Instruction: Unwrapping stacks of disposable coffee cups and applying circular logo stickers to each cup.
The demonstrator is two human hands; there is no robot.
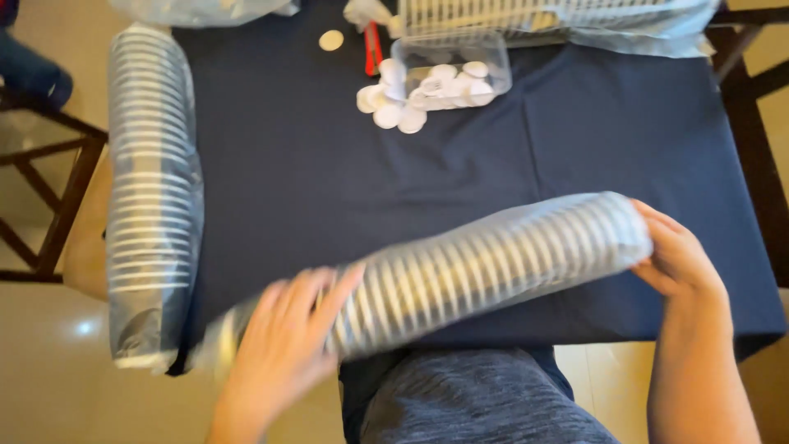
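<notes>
Two hands were on one long bagged sleeve of stacked cups [493, 267], which lay slanted across the table's near edge, low end toward the near left corner. The person's left hand [283, 349] was spread wide over the low end, fingers splayed on the plastic, pretty blurred. The right hand [678, 255] cupped the high end, palm against the bag's end with fingers curled around it.

Best guess at the step: the sleeve was being handled as a whole, shifted or steadied on the dark blue tablecloth [329, 181], not opened. Whatever came next would've called for a firm grip at both ends, since a floppy stack like that could bend in the middle.

A second bagged sleeve [152, 189] lay along the table's left edge, partly hanging off. A third one [559, 20] ran along the far edge, cut off by the frame. Near the far edge sat a clear plastic tub [452, 70] with white round discs [394, 107] spilling out beside it, plus something red [372, 49] that was too small to identify. Couldn't tell whether the held bag was sealed or open at the low end, because the blur and the left hand covered it.
</notes>
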